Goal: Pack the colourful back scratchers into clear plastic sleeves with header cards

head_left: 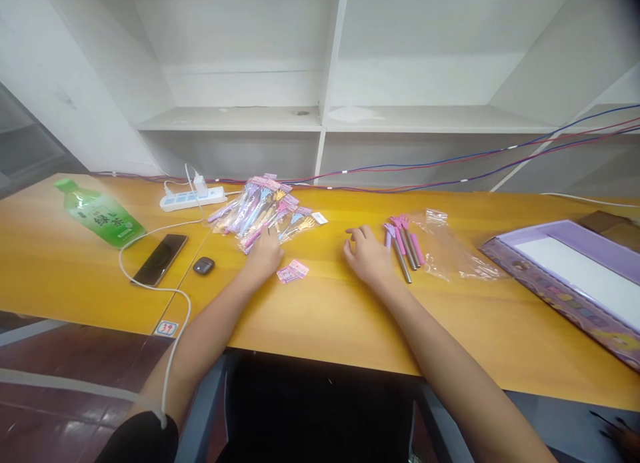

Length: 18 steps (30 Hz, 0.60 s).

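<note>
My left hand (pixel 265 255) is at the near edge of a pile of bagged hand-shaped sticks (pixel 260 209), its fingers curled; whether it grips a bag is hidden. My right hand (pixel 369 253) rests on the table with its fingers apart and nothing held. Just right of it lie several unbagged sticks (pixel 406 244) with pink and purple hand-shaped tops and metal shafts. Beyond these, a clear plastic bag (pixel 450 249) lies flat. Small pink printed cards (pixel 293 271) sit between my hands, nearer the left one.
On the left are a green bottle (pixel 103 213), a phone (pixel 161 259), a black earbud case (pixel 203 266) and a white power strip (pixel 193 199). A white cable loops past my left arm. An open purple box (pixel 565 276) lies right; shelves (pixel 320 119) stand behind.
</note>
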Each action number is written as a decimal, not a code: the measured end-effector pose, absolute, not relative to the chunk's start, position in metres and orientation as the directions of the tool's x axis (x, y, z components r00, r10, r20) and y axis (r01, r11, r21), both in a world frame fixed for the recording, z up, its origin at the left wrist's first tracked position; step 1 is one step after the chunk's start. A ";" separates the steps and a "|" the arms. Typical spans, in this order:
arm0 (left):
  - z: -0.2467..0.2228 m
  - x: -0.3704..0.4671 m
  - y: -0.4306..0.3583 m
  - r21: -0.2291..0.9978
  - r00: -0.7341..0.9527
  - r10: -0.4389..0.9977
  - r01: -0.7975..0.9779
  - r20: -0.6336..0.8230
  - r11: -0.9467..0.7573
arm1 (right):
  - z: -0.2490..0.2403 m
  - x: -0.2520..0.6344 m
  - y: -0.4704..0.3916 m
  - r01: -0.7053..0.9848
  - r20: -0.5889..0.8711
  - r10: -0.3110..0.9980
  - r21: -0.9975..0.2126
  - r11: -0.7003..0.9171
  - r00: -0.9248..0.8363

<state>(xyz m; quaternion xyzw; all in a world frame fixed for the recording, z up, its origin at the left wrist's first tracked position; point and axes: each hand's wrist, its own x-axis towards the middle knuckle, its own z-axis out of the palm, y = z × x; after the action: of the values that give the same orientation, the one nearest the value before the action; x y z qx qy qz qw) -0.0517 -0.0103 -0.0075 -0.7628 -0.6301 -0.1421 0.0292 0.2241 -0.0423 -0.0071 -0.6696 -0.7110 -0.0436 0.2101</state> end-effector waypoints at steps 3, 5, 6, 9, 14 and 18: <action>-0.008 -0.056 -0.006 0.148 0.138 0.962 0.973 0.235 -0.176 | -0.009 0.224 -0.045 0.964 0.328 0.944 -0.234 0.126 -0.043; -0.005 -0.058 -0.003 0.168 0.132 0.970 0.971 0.205 -0.168 | -0.010 0.224 -0.045 0.961 0.311 0.949 -0.243 0.130 -0.049; -0.004 -0.060 -0.001 0.173 0.129 0.973 0.971 0.191 -0.163 | -0.010 0.224 -0.046 0.960 0.305 0.951 -0.247 0.129 -0.050; 0.001 -0.063 0.003 0.164 0.129 0.980 0.974 0.154 -0.154 | -0.010 0.224 -0.046 0.958 0.297 0.953 -0.254 0.131 -0.051; 0.007 -0.064 0.006 0.174 0.099 0.971 0.975 0.218 -0.138 | -0.008 0.226 -0.047 0.941 0.314 0.948 -0.306 0.145 -0.044; 0.017 -0.059 -0.002 0.199 0.106 0.933 0.963 0.343 -0.183 | -0.014 0.229 -0.043 0.813 0.365 0.931 -0.539 0.220 -0.010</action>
<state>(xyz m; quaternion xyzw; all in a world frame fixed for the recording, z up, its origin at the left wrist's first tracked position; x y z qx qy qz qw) -0.0593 -0.0022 0.0165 -0.7427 -0.6382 -0.1990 0.0370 0.2286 -0.0429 -0.0144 -0.6183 -0.7052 0.0877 0.3355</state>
